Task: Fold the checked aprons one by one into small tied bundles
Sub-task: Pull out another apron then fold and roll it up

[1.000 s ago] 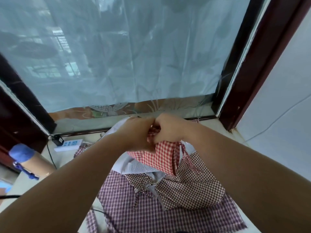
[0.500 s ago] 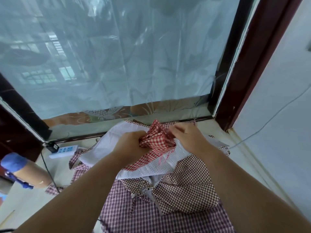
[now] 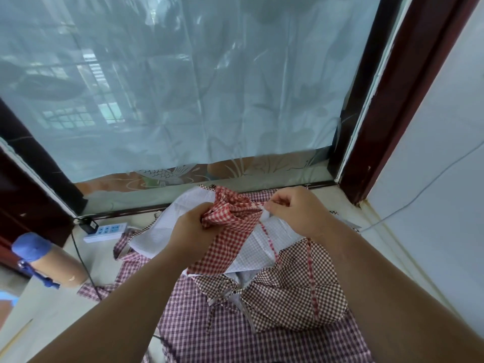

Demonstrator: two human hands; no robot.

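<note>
Head view: the left hand [image 3: 191, 229] comes up from seven o'clock on a bare forearm, its back to the camera and its fingers curled tight round a bunched fold of the red checked apron [image 3: 233, 231]. The right hand [image 3: 296, 210] reaches in from five o'clock, knuckles up, with thumb and forefinger pinching a thin strip of the same cloth at the bundle's three o'clock edge. The two hands are close together with the gathered cloth between them, lifted just above the pile.

The red apron is soft woven cotton in small red-and-white squares, crumpled into sharp pleats at the top and hanging in a loose flap towards six o'clock. A narrow red checked tie [image 3: 312, 279] trails from beneath the right wrist down over the cloths below. Under the red apron lies a white cloth [image 3: 251, 250] with a faint grid, creased and partly folded.

At six o'clock from the hands sits a brown checked bundle [image 3: 288, 297], already knotted at its middle, and it rests on a flat purple checked apron [image 3: 235, 334]. All of this lies on a pale counter [image 3: 52, 310] against a window covered by wrinkled translucent plastic sheeting [image 3: 183, 87], framed in dark red wood [image 3: 392, 100].

At nine o'clock are a white power strip [image 3: 106, 231] and a tan roll with a blue cap [image 3: 47, 258].
</note>
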